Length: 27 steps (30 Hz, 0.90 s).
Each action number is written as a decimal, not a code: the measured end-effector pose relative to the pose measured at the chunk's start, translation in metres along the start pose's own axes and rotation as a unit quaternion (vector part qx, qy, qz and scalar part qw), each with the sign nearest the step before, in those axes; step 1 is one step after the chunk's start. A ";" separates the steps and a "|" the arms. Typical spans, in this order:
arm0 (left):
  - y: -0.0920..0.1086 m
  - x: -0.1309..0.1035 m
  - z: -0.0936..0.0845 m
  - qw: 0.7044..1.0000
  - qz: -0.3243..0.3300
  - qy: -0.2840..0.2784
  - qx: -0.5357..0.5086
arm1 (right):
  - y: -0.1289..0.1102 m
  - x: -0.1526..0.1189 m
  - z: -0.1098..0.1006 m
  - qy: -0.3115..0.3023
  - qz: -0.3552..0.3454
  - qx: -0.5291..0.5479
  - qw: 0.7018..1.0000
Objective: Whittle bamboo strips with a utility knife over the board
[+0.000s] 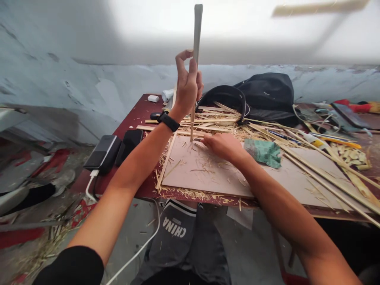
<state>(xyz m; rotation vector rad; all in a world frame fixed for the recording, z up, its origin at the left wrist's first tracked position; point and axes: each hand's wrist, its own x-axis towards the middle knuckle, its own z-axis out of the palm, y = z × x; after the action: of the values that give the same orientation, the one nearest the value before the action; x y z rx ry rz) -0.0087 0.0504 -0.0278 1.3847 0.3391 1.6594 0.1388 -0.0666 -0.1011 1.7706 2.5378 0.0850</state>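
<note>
My left hand (190, 81), with a black band on its wrist, is raised above the table and closed round a long, flat wooden strip (198, 31). The strip stands nearly upright, its narrow lower end close to the pale board (208, 174). My right hand (221, 144) is low over the board, fingers curled beside the strip's lower end; a small thin piece shows at its fingertips, too small to make out. Thin shavings lie scattered over the board. A crumpled green sheet (263, 152) is right of my right hand.
Behind my hands are a pile of wood strips (213, 124), a black headband-like loop (222, 93) and a black bag (264, 97). A power bank (102, 152) and a phone (129, 146) are on the left. Long strips (326, 178), pens and cables lie right.
</note>
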 end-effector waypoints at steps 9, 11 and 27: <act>0.004 -0.002 0.001 1.000 -0.001 0.002 -0.021 | 0.032 0.007 -0.003 0.195 -0.037 0.100 0.975; 0.006 -0.004 0.005 1.000 -0.005 0.010 -0.024 | 0.028 0.014 -0.002 0.168 -0.061 0.078 0.981; 0.014 -0.002 0.002 0.998 -0.019 0.031 -0.054 | -0.012 0.041 -0.002 -0.028 -0.063 -0.038 0.997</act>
<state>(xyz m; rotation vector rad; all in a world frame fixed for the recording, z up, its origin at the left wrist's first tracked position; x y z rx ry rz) -0.0132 0.0410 -0.0186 1.2416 0.3062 1.6671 0.1132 -0.0326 -0.1003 1.5606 2.5622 0.1238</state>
